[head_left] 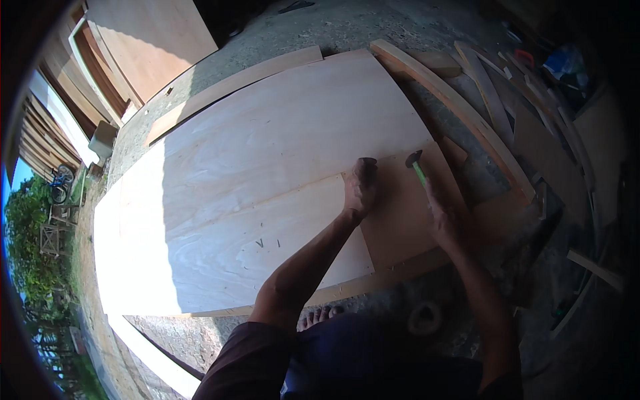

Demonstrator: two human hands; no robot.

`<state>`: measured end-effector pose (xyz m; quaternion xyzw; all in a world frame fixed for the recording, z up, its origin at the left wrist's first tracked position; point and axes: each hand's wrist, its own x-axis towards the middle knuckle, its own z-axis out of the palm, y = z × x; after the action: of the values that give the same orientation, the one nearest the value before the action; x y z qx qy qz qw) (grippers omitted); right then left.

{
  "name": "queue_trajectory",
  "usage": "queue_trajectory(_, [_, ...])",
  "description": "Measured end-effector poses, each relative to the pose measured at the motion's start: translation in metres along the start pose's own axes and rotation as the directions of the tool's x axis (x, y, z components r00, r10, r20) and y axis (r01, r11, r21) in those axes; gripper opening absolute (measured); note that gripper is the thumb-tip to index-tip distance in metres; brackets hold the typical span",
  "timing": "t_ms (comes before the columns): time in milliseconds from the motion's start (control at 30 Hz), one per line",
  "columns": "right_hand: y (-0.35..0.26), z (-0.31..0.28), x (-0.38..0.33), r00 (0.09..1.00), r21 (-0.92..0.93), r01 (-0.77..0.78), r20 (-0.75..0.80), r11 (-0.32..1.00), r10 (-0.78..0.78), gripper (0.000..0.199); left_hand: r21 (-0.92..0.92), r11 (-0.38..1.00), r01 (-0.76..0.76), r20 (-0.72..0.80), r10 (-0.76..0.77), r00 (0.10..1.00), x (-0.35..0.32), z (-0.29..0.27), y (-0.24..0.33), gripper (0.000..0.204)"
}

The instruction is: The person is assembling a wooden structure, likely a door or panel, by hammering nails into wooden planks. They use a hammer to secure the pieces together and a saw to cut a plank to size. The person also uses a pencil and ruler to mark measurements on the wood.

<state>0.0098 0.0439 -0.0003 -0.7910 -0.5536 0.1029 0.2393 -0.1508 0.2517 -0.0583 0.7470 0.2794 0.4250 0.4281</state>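
Note:
My right hand (443,219) is wrapped round the handle of a hammer (418,168), which has a green neck and a dark head. The hammer's head hangs over or rests on the brown end of a large plywood panel (293,127); which of these I cannot tell. To its left, my left hand (360,190) is closed in a fist at the seam between the pale sheet and the browner piece (400,233). Something small and dark shows at the top of that fist, but its kind is hidden. Pencil marks (268,243) show on the pale sheet.
A narrow board (233,90) lies along the panel's far edge. Timber lengths (460,110) and offcuts crowd the ground at the right. Boards and a door-sized sheet (150,40) stand at the far left. My toes (320,316) are close to the panel's near edge.

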Motion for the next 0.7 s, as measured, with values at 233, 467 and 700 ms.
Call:
queue_trajectory(233, [0.004, -0.008, -0.009, 1.0, 0.083, -0.015, 0.028, 0.996, 0.013, 0.061, 0.443, 0.8, 0.405, -0.234, -0.333, 0.913, -0.124, -0.189, 0.072, 0.011])
queue_trajectory(467, [0.009, -0.003, -0.009, 0.999, 0.099, 0.032, -0.035, 0.995, -0.029, 0.059, 0.643, 0.763, -0.072, 0.223, -0.097, 0.97, -0.134, -0.253, 0.063, 0.01])
queue_trajectory(700, [0.011, -0.007, -0.008, 0.991, 0.271, -0.133, 0.067, 0.953, 0.119, 0.058, 0.656, 0.655, -0.375, 0.547, -0.07, 0.834, -0.108, -0.26, 0.05, 0.014])
